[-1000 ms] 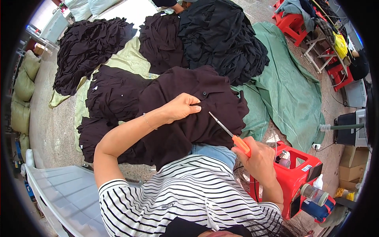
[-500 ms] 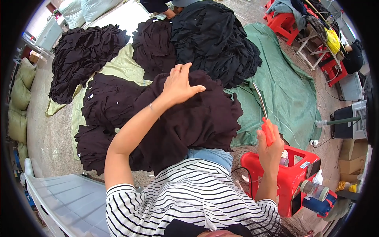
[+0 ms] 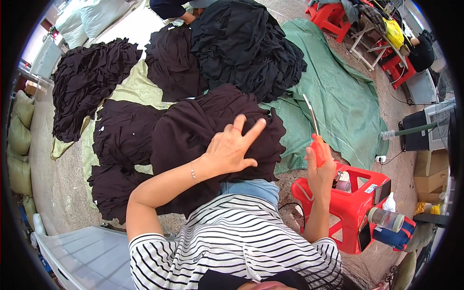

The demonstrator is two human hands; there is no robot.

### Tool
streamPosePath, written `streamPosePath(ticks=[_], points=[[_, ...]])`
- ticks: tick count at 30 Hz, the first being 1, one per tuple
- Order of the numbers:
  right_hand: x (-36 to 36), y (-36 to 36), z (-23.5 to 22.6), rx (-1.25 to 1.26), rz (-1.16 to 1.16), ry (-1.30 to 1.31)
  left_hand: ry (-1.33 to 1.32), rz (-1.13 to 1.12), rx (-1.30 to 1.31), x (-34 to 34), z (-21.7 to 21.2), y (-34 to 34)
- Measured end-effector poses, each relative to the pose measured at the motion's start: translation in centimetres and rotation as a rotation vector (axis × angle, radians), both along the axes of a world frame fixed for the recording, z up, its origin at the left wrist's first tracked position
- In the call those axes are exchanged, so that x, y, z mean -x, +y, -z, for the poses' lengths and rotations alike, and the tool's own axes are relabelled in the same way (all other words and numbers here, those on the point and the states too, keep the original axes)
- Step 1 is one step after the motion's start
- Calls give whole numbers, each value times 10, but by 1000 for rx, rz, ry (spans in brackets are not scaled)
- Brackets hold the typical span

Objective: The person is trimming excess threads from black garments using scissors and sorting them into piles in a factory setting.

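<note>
A dark brown piece of cloth (image 3: 193, 125) lies spread over my lap, its edge ragged on the right. My left hand (image 3: 231, 147) rests on it or hovers just above, fingers spread and holding nothing. Off to the right, clear of the cloth, my right hand (image 3: 321, 174) is closed around the red handle of a pair of scissors (image 3: 311, 113). Their narrow metal blades point up and away from me and look closed together. More dark brown cloth (image 3: 128, 130) lies in heaps to the left of my lap.
Ahead sits a big black cloth pile (image 3: 246, 48) on a green tarp (image 3: 328, 87). A red stool (image 3: 348, 227) with a glass jar (image 3: 386, 219) stands close on my right. Another person's hand (image 3: 187, 18) shows at the far edge. A pale plastic bin (image 3: 92, 251) is at left.
My left hand has moved nearer to me and to the right over the cloth. My right hand with the scissors has shifted slightly left. The whole view has shifted a little.
</note>
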State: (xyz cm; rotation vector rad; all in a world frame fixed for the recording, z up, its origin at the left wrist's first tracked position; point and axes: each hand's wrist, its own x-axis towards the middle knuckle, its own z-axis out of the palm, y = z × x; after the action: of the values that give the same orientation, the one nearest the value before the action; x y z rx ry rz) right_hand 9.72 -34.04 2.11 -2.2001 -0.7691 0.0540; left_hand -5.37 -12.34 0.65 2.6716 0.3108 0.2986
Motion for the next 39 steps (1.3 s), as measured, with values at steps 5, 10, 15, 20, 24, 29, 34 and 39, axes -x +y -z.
streamPosePath(ticks=[5, 10, 15, 20, 24, 29, 34, 39], points=[[6, 15, 3, -17, -26, 28, -297, -31, 254, 1, 7, 20], [3, 10, 9, -161, 17, 222, -871, -555, 1271, 95, -52, 86], [-6, 10, 16, -104, -16, 184, -1363, -964, 882, 262, -109, 169], [-17, 40, 20, -37, -76, 94, -1646, -1028, 618, 483, -223, 253], [-20, 78, 20, -27, -143, 18, -1819, -916, 30, 589, -336, 230], [-12, 108, 19, -152, -170, -44, -1809, -834, -136, 585, -351, 180], [-10, 123, 23, -33, -247, 19, -1744, -1124, -192, 624, -226, 139], [0, 112, 21, -8, -194, 22, -1612, -1481, 74, 509, 7, 145]])
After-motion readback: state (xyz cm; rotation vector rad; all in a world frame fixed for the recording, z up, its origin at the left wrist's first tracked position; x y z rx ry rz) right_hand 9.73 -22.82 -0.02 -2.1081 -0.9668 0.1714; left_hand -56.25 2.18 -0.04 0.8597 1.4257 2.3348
